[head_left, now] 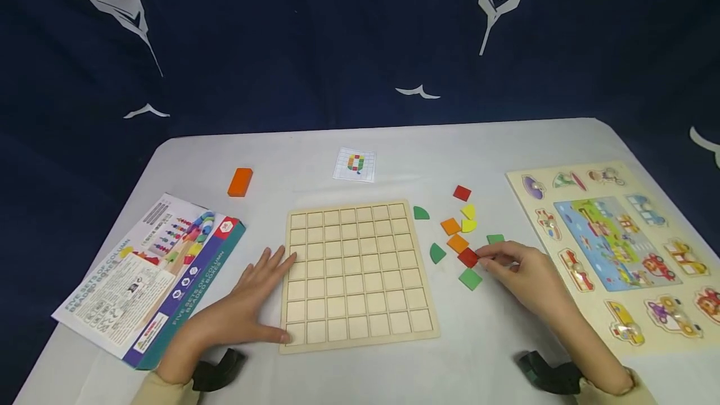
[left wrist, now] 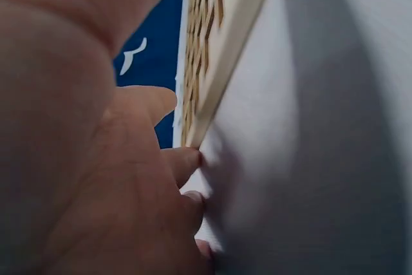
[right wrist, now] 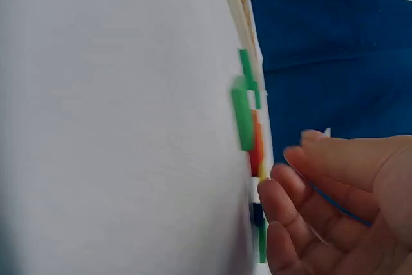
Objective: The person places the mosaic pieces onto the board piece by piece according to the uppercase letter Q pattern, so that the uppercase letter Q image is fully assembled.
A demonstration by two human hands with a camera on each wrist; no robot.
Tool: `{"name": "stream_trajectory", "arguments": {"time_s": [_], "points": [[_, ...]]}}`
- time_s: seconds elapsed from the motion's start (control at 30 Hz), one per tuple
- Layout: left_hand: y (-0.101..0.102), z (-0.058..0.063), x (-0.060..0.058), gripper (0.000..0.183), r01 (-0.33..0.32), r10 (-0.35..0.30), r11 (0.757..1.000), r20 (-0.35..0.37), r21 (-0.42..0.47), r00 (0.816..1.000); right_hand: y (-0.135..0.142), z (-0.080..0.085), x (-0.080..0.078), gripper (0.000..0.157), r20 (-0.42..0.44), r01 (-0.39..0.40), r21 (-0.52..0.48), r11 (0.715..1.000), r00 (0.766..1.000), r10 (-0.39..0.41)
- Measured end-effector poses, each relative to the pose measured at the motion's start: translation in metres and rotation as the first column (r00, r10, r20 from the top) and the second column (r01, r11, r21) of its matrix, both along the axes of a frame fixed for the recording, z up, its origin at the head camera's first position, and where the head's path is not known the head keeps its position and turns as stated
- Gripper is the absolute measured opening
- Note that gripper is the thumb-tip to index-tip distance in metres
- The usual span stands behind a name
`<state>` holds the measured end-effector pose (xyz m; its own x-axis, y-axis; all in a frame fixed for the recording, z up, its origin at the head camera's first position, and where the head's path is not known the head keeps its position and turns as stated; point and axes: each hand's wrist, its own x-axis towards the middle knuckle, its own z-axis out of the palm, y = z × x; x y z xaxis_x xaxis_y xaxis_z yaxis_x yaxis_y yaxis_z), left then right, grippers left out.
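Observation:
A wooden grid board [head_left: 349, 274] with square cells lies flat in the middle of the table. My left hand [head_left: 242, 305] is spread along its left side, fingertips and thumb at the frame. In the left wrist view, the fingers [left wrist: 183, 162] meet the board's side edge [left wrist: 225, 62]. To the right of the board, my right hand [head_left: 523, 274] is low over the table, its fingertips right at a red square tile [head_left: 468, 257]. The right wrist view shows the fingers [right wrist: 283, 207] loosely bent, nothing between them and the thumb. A green square tile [head_left: 470, 279] lies just below the red one.
Around lie orange squares [head_left: 450, 226], yellow pieces [head_left: 469, 211], green quarter-rounds [head_left: 437, 253] and another red tile [head_left: 462, 192]. A pattern card [head_left: 354, 165] and an orange block [head_left: 240, 182] are farther back. A box [head_left: 152, 280] stands left, a picture puzzle board [head_left: 619, 255] right.

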<state>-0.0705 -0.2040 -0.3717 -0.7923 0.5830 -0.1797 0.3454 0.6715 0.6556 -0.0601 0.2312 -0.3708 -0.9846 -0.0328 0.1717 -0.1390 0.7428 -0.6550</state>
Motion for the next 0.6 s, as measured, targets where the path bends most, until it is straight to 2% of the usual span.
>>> {"name": "stream_trajectory", "arguments": {"time_s": [0.17,0.33,0.6], "points": [[0.000,-0.007,0.000,0.121,-0.006,0.006,1.000,-0.022,-0.002,1.000,-0.001,-0.009,0.006,0.011,0.083,-0.047,-0.048,0.998,0.995,0.051],[-0.003,-0.009,-0.001,0.124,-0.003,0.002,1.000,-0.046,-0.016,0.999,-0.004,-0.012,0.007,0.021,0.053,-0.080,-0.037,0.996,0.995,0.082],[-0.006,-0.011,-0.003,0.126,0.008,-0.009,1.000,-0.027,-0.013,1.000,-0.008,-0.015,0.009,0.034,0.015,-0.118,0.070,0.991,0.993,0.117]]}}
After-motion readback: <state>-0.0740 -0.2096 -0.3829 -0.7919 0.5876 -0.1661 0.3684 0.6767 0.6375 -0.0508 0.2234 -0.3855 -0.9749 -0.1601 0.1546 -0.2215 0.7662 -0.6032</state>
